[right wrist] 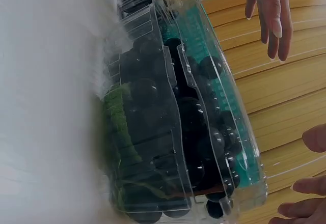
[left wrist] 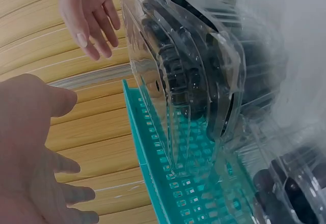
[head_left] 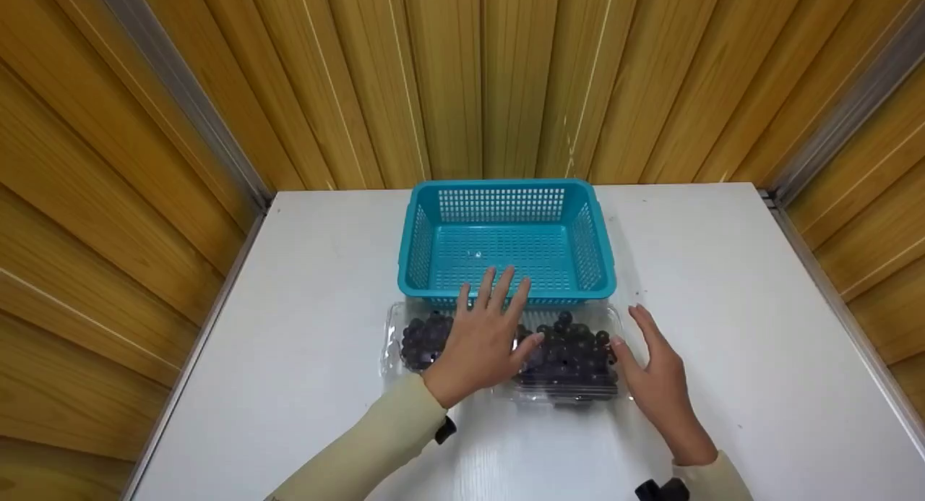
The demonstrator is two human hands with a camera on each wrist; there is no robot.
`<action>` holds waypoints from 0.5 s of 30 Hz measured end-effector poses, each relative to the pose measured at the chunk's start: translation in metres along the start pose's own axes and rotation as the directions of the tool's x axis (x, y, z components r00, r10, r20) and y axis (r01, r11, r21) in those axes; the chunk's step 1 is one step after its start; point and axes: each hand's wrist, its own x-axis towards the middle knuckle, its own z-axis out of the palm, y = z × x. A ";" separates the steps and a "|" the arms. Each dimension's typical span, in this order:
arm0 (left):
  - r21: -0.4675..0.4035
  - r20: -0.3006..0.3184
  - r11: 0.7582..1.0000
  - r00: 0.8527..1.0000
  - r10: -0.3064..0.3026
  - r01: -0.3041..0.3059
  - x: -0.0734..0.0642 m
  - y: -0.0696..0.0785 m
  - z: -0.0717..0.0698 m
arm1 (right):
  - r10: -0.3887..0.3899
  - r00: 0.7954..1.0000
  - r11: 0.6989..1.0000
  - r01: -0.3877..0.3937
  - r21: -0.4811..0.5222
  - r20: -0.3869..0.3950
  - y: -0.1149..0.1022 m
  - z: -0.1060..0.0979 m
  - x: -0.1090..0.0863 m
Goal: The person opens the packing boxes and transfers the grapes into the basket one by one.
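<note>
Grapes (head_left: 571,353), dark and round, are contained in two clear plastic boxes set side by side on a white table (head_left: 325,284). The right box (head_left: 567,395) is seen whole at its near edge, while the left box (head_left: 391,342) is partly covered by the forearm and hand in the head view. Just behind both, a teal basket (head_left: 605,270) with perforated walls is placed; whether it is touched by the boxes cannot be told. The left hand (head_left: 480,349) is held palm down above the boxes, its fingers straight and spread, their tips seen over the basket's near side. The right hand (head_left: 657,378) is held beside the right box, fingers extended and thumb set apart; in the right wrist view a gap is shown between thumb and box. Through that box's wall, a green piece (right wrist: 119,117) is seen among the fruit. Pale sleeves (head_left: 383,436) are worn, and the table is enclosed by wood-patterned walls (head_left: 506,82) with metal strips (head_left: 181,82) at the corners.
</note>
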 end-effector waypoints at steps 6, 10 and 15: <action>0.003 0.013 1.000 1.000 0.008 -0.008 0.000 0.001 0.002 | 0.072 0.997 0.997 -0.072 0.018 0.030 0.008 0.001 -0.005; -0.007 0.029 1.000 0.999 0.018 -0.018 -0.002 0.001 0.005 | 0.120 0.991 0.992 -0.122 0.042 0.060 0.012 0.002 -0.008; -0.016 0.026 0.999 0.999 0.036 -0.035 -0.003 0.002 0.008 | 0.160 0.984 0.985 -0.164 0.054 0.081 0.017 0.003 -0.010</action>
